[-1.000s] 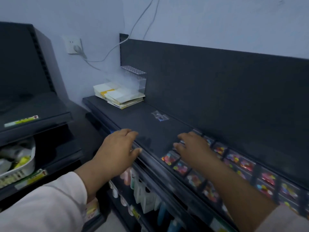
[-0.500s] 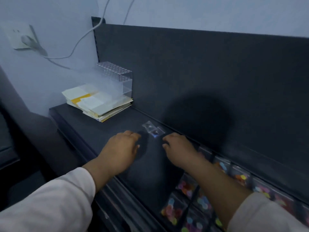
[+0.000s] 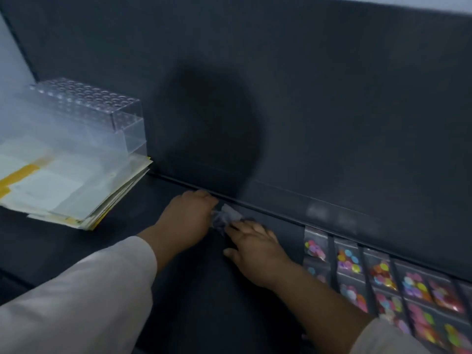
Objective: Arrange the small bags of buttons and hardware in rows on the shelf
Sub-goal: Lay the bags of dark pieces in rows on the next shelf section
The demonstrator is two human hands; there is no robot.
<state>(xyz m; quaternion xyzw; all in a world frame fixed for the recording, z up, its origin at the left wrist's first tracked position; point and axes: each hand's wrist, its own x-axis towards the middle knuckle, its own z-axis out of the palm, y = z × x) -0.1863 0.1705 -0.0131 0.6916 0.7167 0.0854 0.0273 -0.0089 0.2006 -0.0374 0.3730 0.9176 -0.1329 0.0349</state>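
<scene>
- Small clear bag (image 3: 226,216) lies on the shelf (image 3: 178,290) by the back panel (image 3: 332,111), between both hands, blurred.
- Left hand (image 3: 189,218) curls at its left edge; blur hides whether it grips.
- Right hand (image 3: 255,249) is relaxed, fingertips touching the bag.
- Rows of button bags (image 3: 383,277) lie to the right.

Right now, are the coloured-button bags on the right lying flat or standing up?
Lying flat: the button bags lie face up in rows on the shelf, their coloured buttons showing through.
</scene>
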